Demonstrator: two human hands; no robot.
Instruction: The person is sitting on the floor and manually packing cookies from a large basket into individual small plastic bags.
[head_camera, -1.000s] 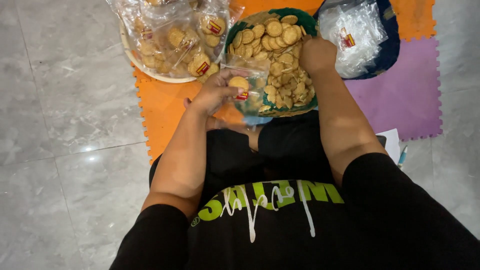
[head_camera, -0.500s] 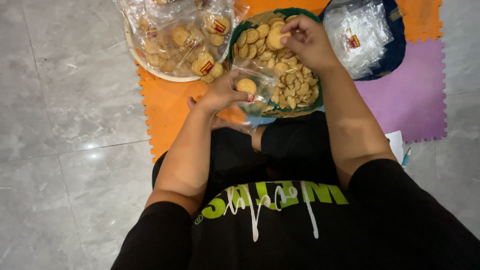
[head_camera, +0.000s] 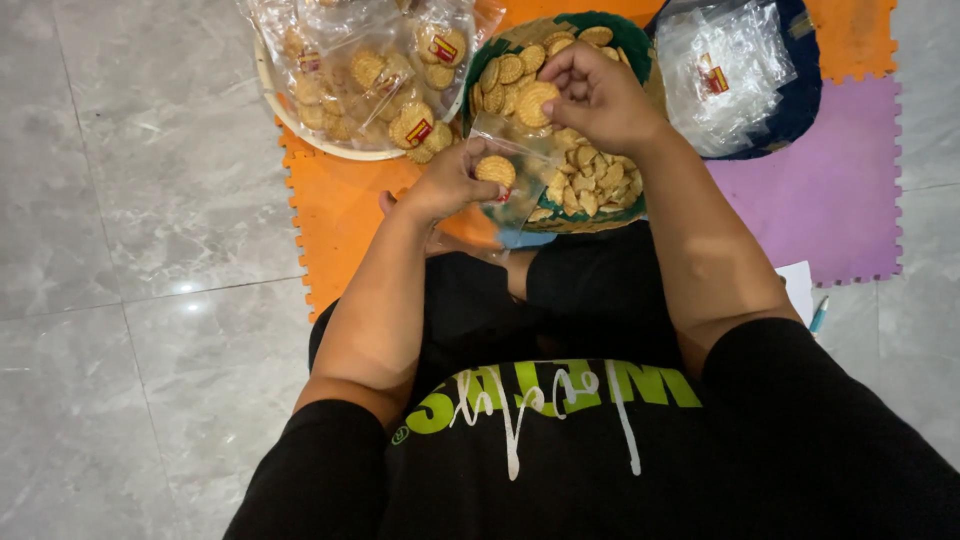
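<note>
Cookie (head_camera: 535, 103) pinched in right hand (head_camera: 598, 97) over green basket (head_camera: 630, 45), just far of clear bag (head_camera: 512, 165) held by closed left hand (head_camera: 450, 182). Bag-filling step, seemingly; next: mouth open, cookie slid in.

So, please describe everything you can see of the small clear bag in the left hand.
The small clear bag is thin, crinkly plastic with a small red and yellow label. One round golden biscuit lies inside. The left hand pinches it above the green basket's near edge; the right hand brings another biscuit towards it.
</note>
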